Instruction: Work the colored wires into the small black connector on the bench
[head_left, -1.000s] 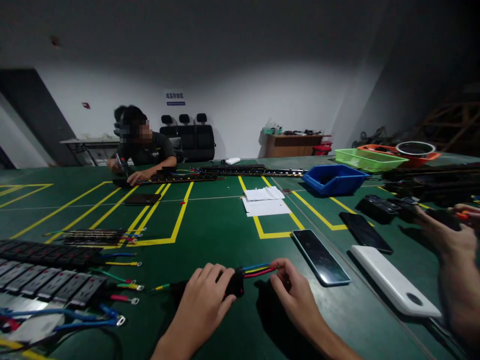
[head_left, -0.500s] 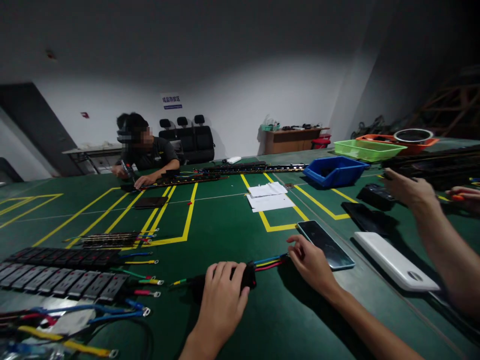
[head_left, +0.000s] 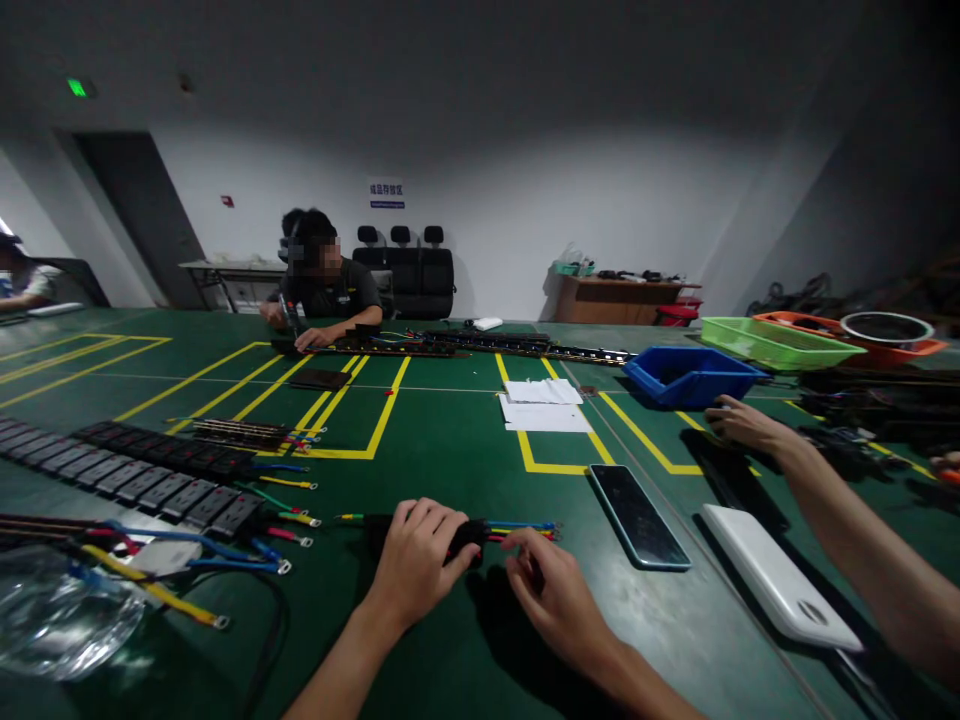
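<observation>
My left hand wraps over a black power strip lying on the green table, hiding most of it. From the strip's right end run blue, yellow and red wires with ring terminals; a yellow-green wire sticks out at its left end. Close to the right-hand wires is my right hand, its fingers loosely bent and apart, with nothing visible in them. Whether a fingertip touches the wires I cannot tell. Further right lies a phone.
Rows of power strips and wire bundles lie at left, beside a clear plastic container. A white power bank, papers and a blue bin are on the right. A co-worker's hand reaches in; another person works opposite.
My right hand has moved left and down, away from the wire ends and closer to the strip. My left hand stays on the strip. The co-worker's hand at right has shifted toward the blue bin.
</observation>
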